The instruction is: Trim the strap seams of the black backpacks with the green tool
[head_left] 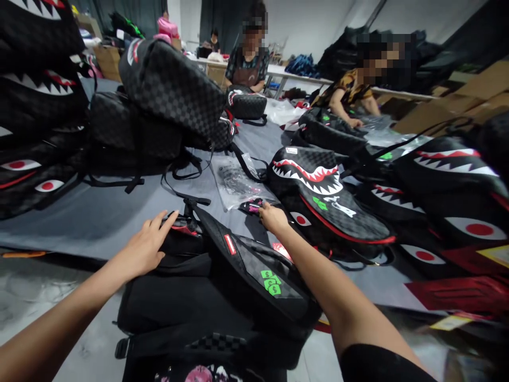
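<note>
Head view — left hand empty, fingers spread over left edge of near black backpack, right hand curled at pink-patterned item — grip unclear, 1 clear plastic bag just beyond.

1. The right arm wears a black sleeve, plain and dark all over, showing at the bottom edge of the view.
2. The sleeve's edge is a smooth curve; its fabric looks matte, and finer detail is lost in the dark.
3. Below the sleeve, the right forearm is bare, narrowing toward the wrist.
4. The left forearm is bare for its whole visible length, likewise slimmer at the wrist.
5. The left hand and right hand are both bare, with slender fingers.
</note>
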{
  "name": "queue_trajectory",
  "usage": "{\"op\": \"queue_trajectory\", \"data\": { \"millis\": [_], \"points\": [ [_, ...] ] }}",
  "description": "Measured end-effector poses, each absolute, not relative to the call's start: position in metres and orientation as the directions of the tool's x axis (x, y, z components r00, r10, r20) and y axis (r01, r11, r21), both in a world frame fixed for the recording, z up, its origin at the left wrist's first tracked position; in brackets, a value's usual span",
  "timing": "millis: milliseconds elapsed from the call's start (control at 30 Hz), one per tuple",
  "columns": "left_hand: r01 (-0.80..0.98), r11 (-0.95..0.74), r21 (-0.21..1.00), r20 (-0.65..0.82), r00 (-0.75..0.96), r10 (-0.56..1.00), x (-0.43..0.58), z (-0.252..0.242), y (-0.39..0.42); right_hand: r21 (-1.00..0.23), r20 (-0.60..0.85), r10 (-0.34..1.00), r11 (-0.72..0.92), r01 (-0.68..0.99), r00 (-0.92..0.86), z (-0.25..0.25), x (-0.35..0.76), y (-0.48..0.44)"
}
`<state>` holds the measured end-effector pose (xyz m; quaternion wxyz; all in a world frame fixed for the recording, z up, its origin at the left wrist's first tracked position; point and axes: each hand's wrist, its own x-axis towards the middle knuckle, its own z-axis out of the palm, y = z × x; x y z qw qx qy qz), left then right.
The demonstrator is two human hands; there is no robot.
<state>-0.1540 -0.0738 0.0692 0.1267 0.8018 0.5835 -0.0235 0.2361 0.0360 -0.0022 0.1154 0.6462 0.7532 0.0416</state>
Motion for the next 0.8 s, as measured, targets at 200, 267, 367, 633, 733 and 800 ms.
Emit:
{"op": "queue_trajectory", "data": {
  "millis": [200, 267, 367, 633, 733, 800],
  "points": [
    [0.945, -0.278, 0.171, -0.192, 0.309, 0.932, -0.154, 0.070, -0.074, 0.241, -0.115, 0.976, 0.207, 0.948, -0.184, -0.006, 0.242, 0.036],
    [0.946, -0.272, 0.175, -0.191, 0.304, 0.933, -0.153, 0.071, -0.075, 0.247, -0.115, 0.976, 0.210, 0.946, -0.187, -0.004, 0.242, 0.039],
    [0.943, -0.268, 0.197, -0.176, 0.303, 0.936, -0.153, 0.071, -0.077, 0.246, -0.085, 0.977, 0.209, 0.947, -0.193, 0.002, 0.238, 0.042],
    [0.875, -0.236, 0.423, -0.137, 0.320, 0.937, -0.157, 0.092, -0.080, 0.205, 0.210, 0.961, 0.136, 0.969, -0.179, 0.050, 0.219, -0.003],
    [0.724, -0.249, 0.644, 0.134, 0.214, 0.968, -0.136, 0.110, -0.093, 0.129, 0.438, 0.834, 0.312, 0.941, -0.337, 0.068, 0.196, -0.040],
    [0.543, -0.190, 0.818, 0.097, 0.195, 0.976, -0.117, 0.116, -0.103, 0.113, 0.611, 0.617, 0.553, 0.826, -0.496, 0.077, 0.177, -0.065]
  ]
}}
